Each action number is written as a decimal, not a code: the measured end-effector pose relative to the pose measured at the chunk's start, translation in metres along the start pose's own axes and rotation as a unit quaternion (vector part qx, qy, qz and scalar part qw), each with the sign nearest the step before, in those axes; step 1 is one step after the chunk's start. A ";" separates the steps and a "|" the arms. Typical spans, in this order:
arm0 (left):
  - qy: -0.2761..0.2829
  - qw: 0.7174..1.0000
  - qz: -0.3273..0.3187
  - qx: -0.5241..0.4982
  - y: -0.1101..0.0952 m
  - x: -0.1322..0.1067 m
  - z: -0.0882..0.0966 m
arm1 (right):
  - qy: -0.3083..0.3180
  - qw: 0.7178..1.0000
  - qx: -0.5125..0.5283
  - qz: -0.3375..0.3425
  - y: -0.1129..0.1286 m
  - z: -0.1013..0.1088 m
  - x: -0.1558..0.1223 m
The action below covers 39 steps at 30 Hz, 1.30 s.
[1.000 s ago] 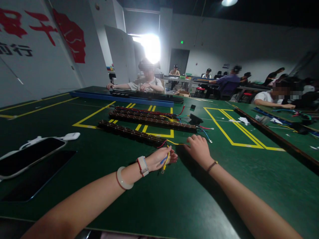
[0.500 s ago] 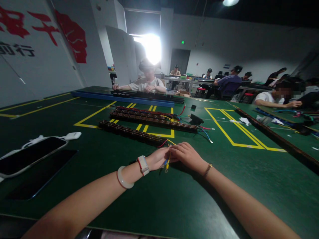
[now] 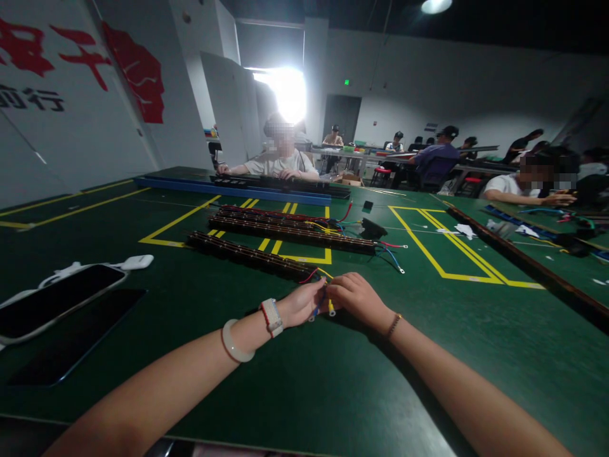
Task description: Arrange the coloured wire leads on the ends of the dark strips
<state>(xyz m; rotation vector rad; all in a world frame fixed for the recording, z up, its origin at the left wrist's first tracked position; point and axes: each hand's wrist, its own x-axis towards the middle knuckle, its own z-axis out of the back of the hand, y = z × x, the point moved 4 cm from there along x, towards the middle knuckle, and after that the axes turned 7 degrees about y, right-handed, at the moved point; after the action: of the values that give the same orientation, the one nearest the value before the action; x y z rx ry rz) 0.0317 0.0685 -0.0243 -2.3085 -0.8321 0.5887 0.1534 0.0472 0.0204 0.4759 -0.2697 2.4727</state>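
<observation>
My left hand (image 3: pixel 304 302) and my right hand (image 3: pixel 351 297) meet at the near end of a long dark bar (image 3: pixel 252 255) on the green table. Wires with ring terminals come out of that end. The fingers of my left hand are closed on the wires, and a blue wire (image 3: pixel 314 311) hangs below them. A yellow wire (image 3: pixel 331 307) with a ring terminal hangs by the fingertips of my right hand, which are pinched together. Red and yellow strands run from the bar's end into my grip. My fingers partly hide the wires.
More dark bars (image 3: pixel 295 231) with coloured leads lie just beyond. A phone-like black slab (image 3: pixel 76 339) and a white-edged device (image 3: pixel 61 298) are at left. A long brown bar (image 3: pixel 523 260) crosses the right side. A co-worker (image 3: pixel 285 158) sits opposite, behind a blue rail (image 3: pixel 228 189).
The yellow wire's terminal has shifted right and up, toward my right fingers. The blue wire's end shows more clearly below my left hand. Both hands stay nearly in place.
</observation>
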 end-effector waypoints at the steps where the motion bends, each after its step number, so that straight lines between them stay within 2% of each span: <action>1: 0.000 1.000 0.002 0.003 0.000 0.000 -0.001 | -0.014 1.000 0.015 -0.021 -0.002 0.001 -0.001; 5: 0.017 1.000 -0.009 0.010 0.001 -0.002 -0.004 | -0.061 0.988 0.103 -0.097 -0.012 0.002 -0.002; 10: -0.006 0.999 -0.038 0.033 0.001 -0.004 -0.006 | -0.113 0.951 0.207 -0.201 -0.025 -0.004 -0.004; 15: -0.022 0.998 -0.027 0.051 -0.001 -0.007 -0.008 | -0.124 0.919 0.261 -0.269 -0.036 -0.007 -0.007; 23: -0.005 0.997 -0.039 0.070 -0.001 -0.006 -0.008 | -0.110 0.884 0.323 -0.320 -0.040 -0.008 -0.007; 31: -0.021 0.994 -0.040 0.097 0.002 -0.004 -0.008 | -0.113 0.917 0.244 -0.294 -0.043 0.014 0.021; 35: -0.017 0.995 -0.043 0.083 0.002 -0.003 -0.009 | -0.119 0.929 0.225 -0.268 -0.046 0.012 0.051; 39: -0.027 0.995 -0.041 0.085 0.003 0.000 -0.006 | -0.100 0.954 0.194 -0.206 -0.038 0.004 0.084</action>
<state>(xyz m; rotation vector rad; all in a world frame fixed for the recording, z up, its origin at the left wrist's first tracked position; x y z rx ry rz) 0.0366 0.0640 -0.0222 -2.1035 -0.8638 0.6604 0.1139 0.1205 0.0608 0.8544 0.2266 2.0640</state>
